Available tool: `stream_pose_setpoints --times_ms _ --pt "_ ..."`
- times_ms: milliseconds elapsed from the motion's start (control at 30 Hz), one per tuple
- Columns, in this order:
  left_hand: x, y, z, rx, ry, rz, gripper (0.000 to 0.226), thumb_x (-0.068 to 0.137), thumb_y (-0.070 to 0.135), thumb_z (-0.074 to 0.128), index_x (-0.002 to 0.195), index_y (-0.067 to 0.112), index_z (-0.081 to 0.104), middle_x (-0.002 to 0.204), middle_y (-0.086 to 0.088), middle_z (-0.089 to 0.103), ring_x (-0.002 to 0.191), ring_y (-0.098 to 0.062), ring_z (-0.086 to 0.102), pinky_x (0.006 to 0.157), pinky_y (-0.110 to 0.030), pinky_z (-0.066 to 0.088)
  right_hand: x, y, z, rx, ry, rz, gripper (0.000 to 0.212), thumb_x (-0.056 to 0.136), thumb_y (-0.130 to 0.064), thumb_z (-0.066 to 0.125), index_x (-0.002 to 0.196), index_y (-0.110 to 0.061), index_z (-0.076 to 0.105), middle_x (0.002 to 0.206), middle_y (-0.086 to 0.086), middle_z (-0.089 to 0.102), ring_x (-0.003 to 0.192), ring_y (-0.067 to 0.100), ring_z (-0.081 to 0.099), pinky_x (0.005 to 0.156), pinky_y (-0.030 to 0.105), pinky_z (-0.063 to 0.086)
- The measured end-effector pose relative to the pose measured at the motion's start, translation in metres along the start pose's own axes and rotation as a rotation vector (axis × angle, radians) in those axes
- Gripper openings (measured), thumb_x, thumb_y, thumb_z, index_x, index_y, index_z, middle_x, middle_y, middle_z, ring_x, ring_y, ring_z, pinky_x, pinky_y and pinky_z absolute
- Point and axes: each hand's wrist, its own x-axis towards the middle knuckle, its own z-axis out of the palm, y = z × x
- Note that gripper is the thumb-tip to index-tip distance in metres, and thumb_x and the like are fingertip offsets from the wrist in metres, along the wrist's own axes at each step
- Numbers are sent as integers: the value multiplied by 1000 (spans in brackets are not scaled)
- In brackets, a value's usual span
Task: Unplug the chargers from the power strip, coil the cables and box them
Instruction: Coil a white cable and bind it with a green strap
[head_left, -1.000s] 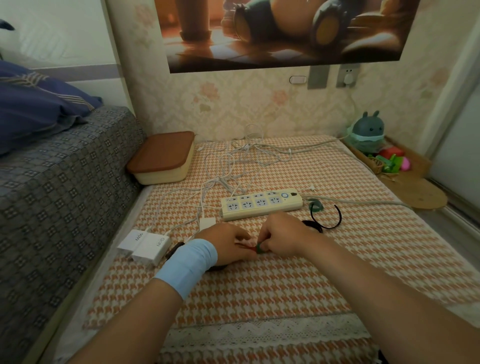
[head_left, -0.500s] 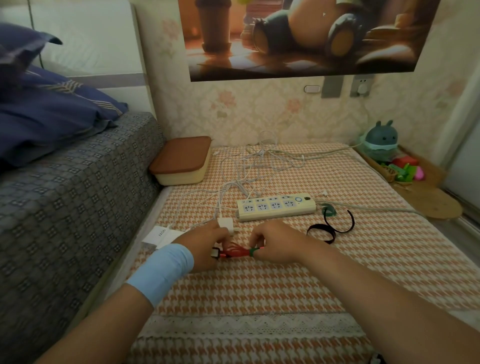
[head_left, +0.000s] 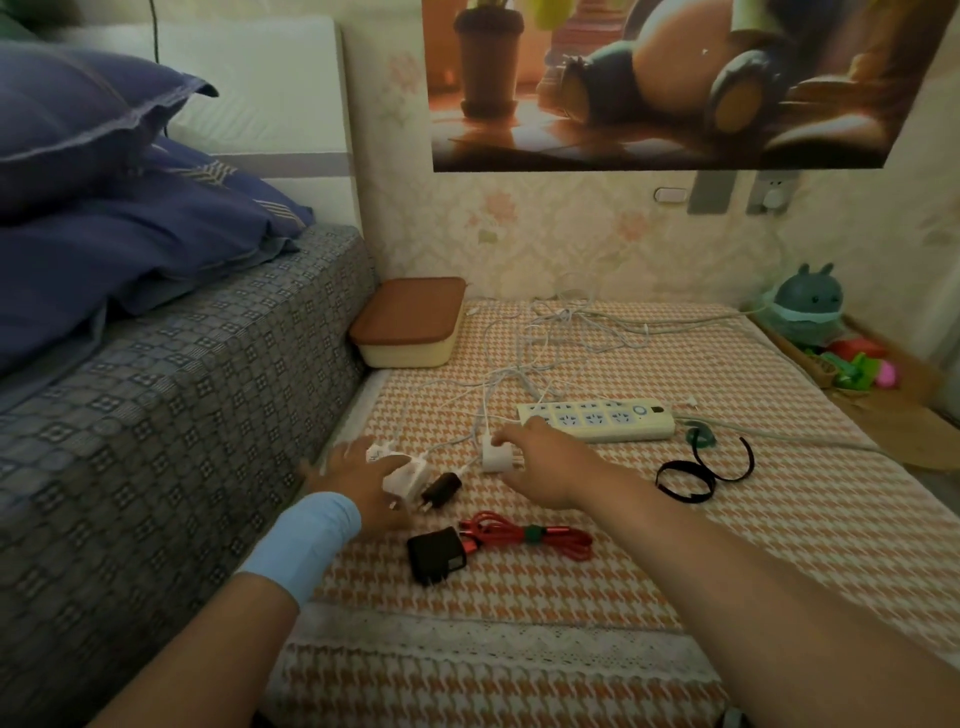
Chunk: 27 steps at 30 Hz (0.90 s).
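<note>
A red cable (head_left: 530, 536), coiled and bound by a green tie, lies on the checked mat still joined to a black charger (head_left: 435, 556). My left hand (head_left: 358, 483) grips a white charger (head_left: 402, 475) near the mat's left edge, beside a small black plug (head_left: 441, 488). My right hand (head_left: 540, 462) reaches forward, and its fingertips pinch a small white charger (head_left: 493, 458) whose cable runs back into a tangle of white cables (head_left: 561, 332). Just beyond it lies the cream power strip (head_left: 597, 418), with nothing plugged in. The box (head_left: 410, 325), under a brown lid, stands at the back left.
Black strap ties (head_left: 696, 470) and a green tie (head_left: 698, 437) lie to the right of the power strip. A grey bed (head_left: 156, 415) with blue bedding borders the mat on the left. Toys (head_left: 852, 364) and a wooden board sit at the right.
Both hands have let go of the tied red cable, which now lies on the mat. My left hand moved left onto the white charger, my right hand forward to the small white charger.
</note>
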Motion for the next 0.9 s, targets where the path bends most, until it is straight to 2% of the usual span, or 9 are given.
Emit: stream_pose_setpoints --times_ms 67,167,233,333,467,600,733,800,900 --pt "11 -6 9 -78 -86 -12 86 81 64 61 150 50 11 163 0 -6 149 -33 -7 118 -58 8 9 -3 6 -35 -26 -5 61 97 -49 59 152 -45 32 163 6 17 126 31 54 97 45 52" --pt "28 -10 19 -209 4 53 72 89 51 60 150 46 20 164 -3 -2 149 -31 -6 121 -48 11 19 -14 21 -55 -87 -22 71 92 -58 62 154 -50 28 169 4 0 145 34 36 111 46 41" --pt "38 -12 21 -224 39 91 67 91 48 59 149 46 24 164 -1 0 149 -30 -5 121 -45 9 28 -21 29 -64 -93 -18 66 92 -57 63 152 -43 38 169 4 1 147 34 32 114 46 37" --pt "52 -11 21 -199 73 128 63 93 49 55 149 47 24 164 0 1 148 -30 -5 121 -45 9 46 -26 34 -42 -27 2 53 95 -51 62 142 -28 57 168 5 9 143 31 39 111 40 39" --pt "73 0 16 -184 148 117 60 94 50 52 148 47 26 162 -1 8 147 -29 1 118 -41 15 68 -18 37 -57 54 -2 39 100 -39 60 130 -15 67 163 11 24 143 30 36 111 36 35" --pt "94 8 11 -157 173 91 59 92 55 49 147 49 27 162 -1 11 146 -31 8 116 -44 21 87 -10 47 17 102 42 42 98 -39 62 132 -15 65 166 10 18 147 33 29 116 40 31" --pt "89 11 10 -143 225 99 59 89 55 52 145 47 34 162 -1 6 148 -29 4 118 -46 12 86 -7 43 15 86 7 48 100 -31 61 146 -21 52 168 7 14 149 33 27 118 44 33" --pt "75 14 7 -156 279 175 51 87 56 54 137 44 47 156 1 21 144 -26 12 116 -45 16 78 -6 35 -20 102 -6 51 100 -29 59 150 -23 47 167 6 15 147 32 32 115 45 37" --pt "46 19 -2 -167 198 264 38 82 61 59 114 39 62 118 4 52 116 -20 45 98 -37 40 61 -10 23 -56 129 8 46 101 -32 57 146 -23 50 151 8 33 121 30 54 97 43 50"
